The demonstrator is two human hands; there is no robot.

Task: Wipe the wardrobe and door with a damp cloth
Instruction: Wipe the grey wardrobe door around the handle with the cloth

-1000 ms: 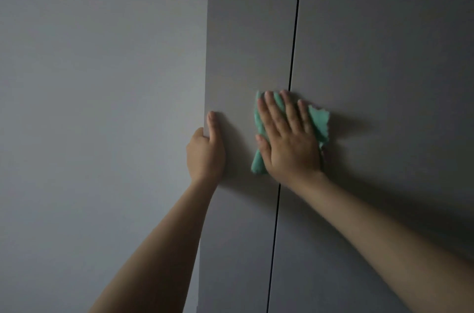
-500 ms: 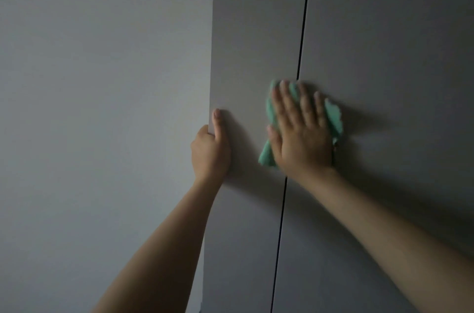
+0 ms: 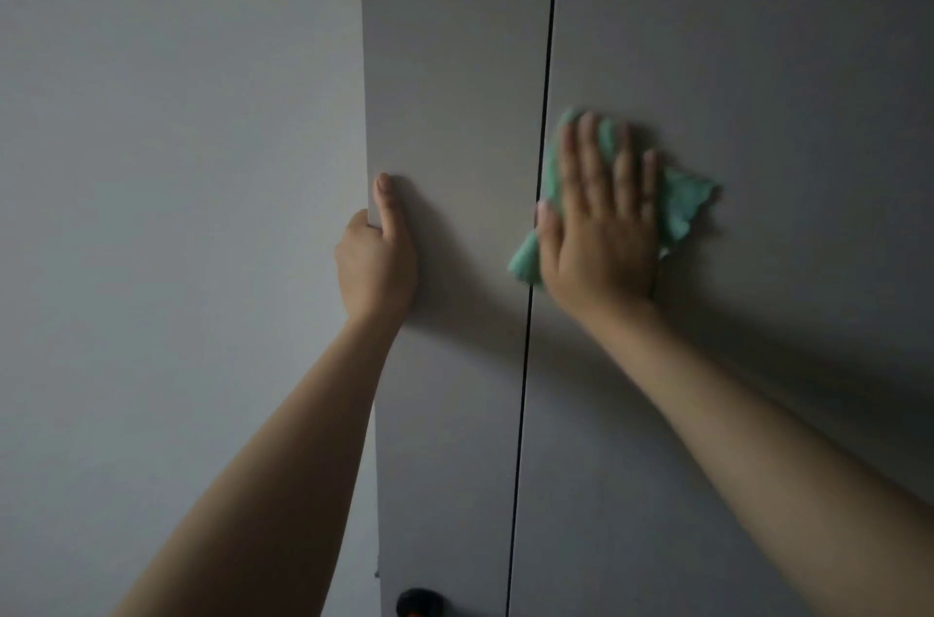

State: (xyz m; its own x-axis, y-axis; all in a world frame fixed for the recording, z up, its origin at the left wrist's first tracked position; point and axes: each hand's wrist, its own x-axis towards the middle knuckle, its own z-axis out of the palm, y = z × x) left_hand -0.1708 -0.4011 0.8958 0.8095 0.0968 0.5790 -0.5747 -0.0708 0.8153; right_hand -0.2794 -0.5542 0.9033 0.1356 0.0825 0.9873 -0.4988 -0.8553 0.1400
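Grey wardrobe panels filled the dim view, split by a dark vertical seam. Straight, slightly spread fingers of the right hand pressed the green cloth flat beneath them, just right of that seam; its long axis ran slantwise, lower-left to upper-right. The left hand gripped the panel's left edge, thumb in front.

Right hand and green cloth are motion-blurred; dark knob cut off below.

Under the fingers a plain mint-green cloth; grey wardrobe doors; left of them, a pale grey wall.
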